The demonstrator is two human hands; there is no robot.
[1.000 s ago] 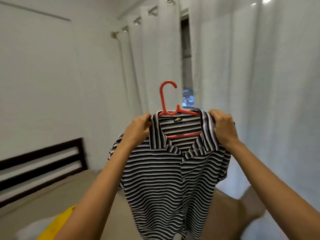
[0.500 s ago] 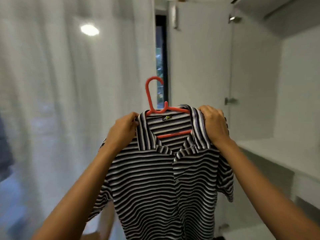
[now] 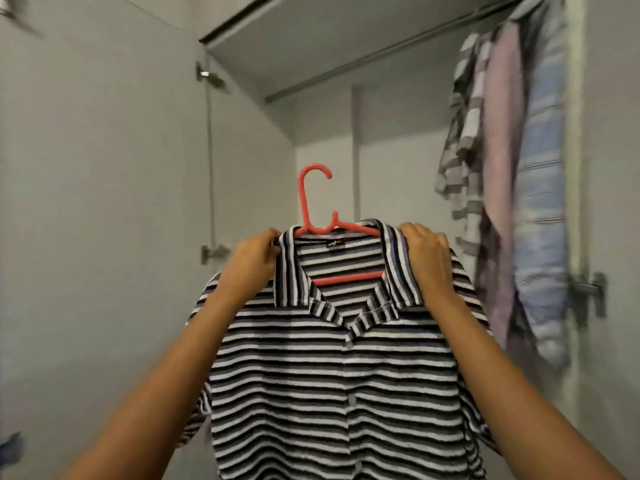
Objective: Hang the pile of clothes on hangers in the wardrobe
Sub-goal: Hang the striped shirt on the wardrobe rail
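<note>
Head view: black-and-white striped polo shirt (image 3: 332,375) fills centre to 6 o'clock, on a coral plastic hanger (image 3: 313,206), hook upright at centre. Left hand (image 3: 252,263), 9 o'clock of the collar, fingers curled & clamped on the shirt's shoulder. Right hand (image 3: 428,263), 3 o'clock of the collar, grips the other shoulder likewise. Behind: open white wardrobe (image 3: 398,140), rail (image 3: 381,55) at 12 o'clock, above the hook, apart. Striped & pink garments (image 3: 502,188) hang at 2 o'clock. Door hinge (image 3: 214,253) at 9 o'clock.
</note>
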